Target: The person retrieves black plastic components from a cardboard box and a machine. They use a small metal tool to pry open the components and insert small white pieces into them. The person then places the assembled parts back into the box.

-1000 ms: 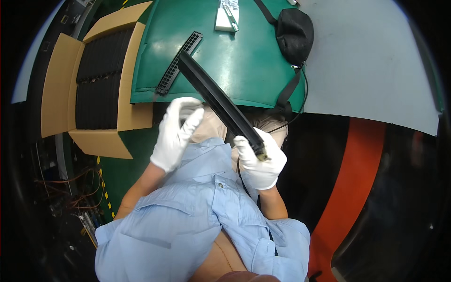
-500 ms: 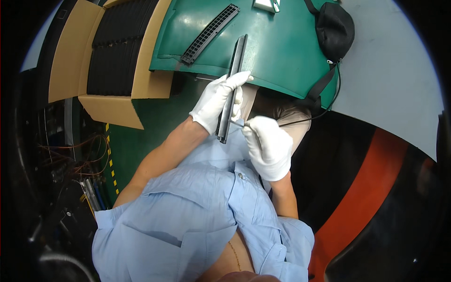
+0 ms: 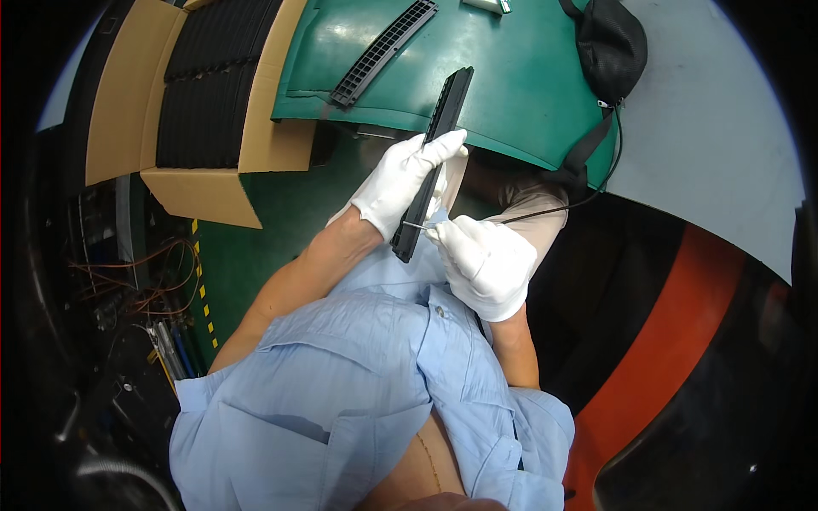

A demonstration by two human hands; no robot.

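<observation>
My left hand (image 3: 400,183), in a white glove, is closed around the middle of a long black plastic strip (image 3: 454,98). The strip is held at a slant, its far end over the green table and its near end above my lap. My right hand (image 3: 487,268), also gloved, pinches a thin metal tool (image 3: 415,226) whose kind I cannot make out. The tool's tip lies against the strip near its lower end. On the table rests a second, slightly curved black strip (image 3: 383,55) with a row of square openings.
An open cardboard box (image 3: 123,94) packed with black parts stands at the left. The green tabletop (image 3: 520,94) carries a black pouch (image 3: 610,51) with a strap and cable at the right, and a small white item (image 3: 487,5) at the back. A grey surface (image 3: 690,128) adjoins it.
The strip has turned in my left hand, showing a broader face, and its far end has shifted right. My right hand has brought the tool's tip across the strip's lower part.
</observation>
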